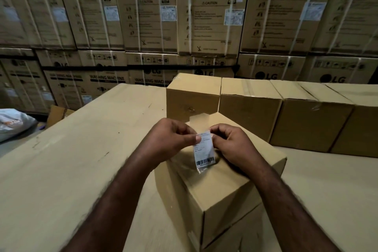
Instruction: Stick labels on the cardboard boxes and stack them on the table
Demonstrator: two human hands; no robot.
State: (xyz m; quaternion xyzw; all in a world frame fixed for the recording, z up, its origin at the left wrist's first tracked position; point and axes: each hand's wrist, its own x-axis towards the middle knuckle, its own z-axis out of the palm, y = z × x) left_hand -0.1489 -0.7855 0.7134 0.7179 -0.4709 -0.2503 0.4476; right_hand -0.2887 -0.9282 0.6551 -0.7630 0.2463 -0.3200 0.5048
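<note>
A white label [204,150] with a barcode at its lower end hangs upright above a taped cardboard box [223,194] that stands in front of me on the table [71,159]. My left hand [173,138] pinches the label's top left edge with thumb and fingers. My right hand [231,142] pinches its top right edge, fingers curled. Both hands hover just over the box top. The label's lower tip curls free above the cardboard.
A row of several sealed cardboard boxes [249,106] runs along the table's back right. A wall of stacked washing machine cartons [147,10] fills the background. A grey plastic bag [12,125] lies past the table's left edge.
</note>
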